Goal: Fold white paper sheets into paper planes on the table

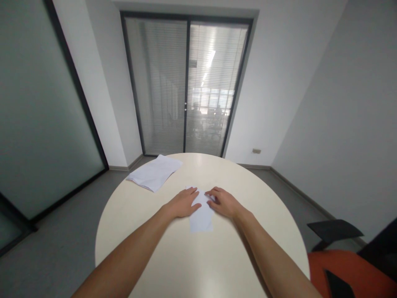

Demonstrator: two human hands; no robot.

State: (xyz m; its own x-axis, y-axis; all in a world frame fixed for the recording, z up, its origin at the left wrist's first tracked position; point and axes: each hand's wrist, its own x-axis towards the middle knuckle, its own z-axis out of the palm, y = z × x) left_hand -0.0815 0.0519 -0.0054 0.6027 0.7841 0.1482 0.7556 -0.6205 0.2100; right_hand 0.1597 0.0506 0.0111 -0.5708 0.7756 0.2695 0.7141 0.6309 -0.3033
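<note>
The left hand (184, 203) lies flat and opened out, palm down, its fingertips pointing inward over the left edge of a small white sheet (201, 221), its thumb spread toward the near side. The right hand (226, 203) is curled, its fingers bent and its thumb apart from the index finger, at the sheet's right edge; whether it pinches the paper cannot be told. The sheet rests at about mid-table between the hands, its near end showing below both thumbs. Both forearms reach in from the near side, slanting toward each other, with tabletop running between them. The round table (198, 265) extends beyond the fingertips to its curved far rim, and its surface widens to either side of the wrists. A larger stack of white paper (155, 171) lies at the far-left rim, well apart from the left hand. An orange-seated chair (350, 271) stands beside the right rim.
</note>
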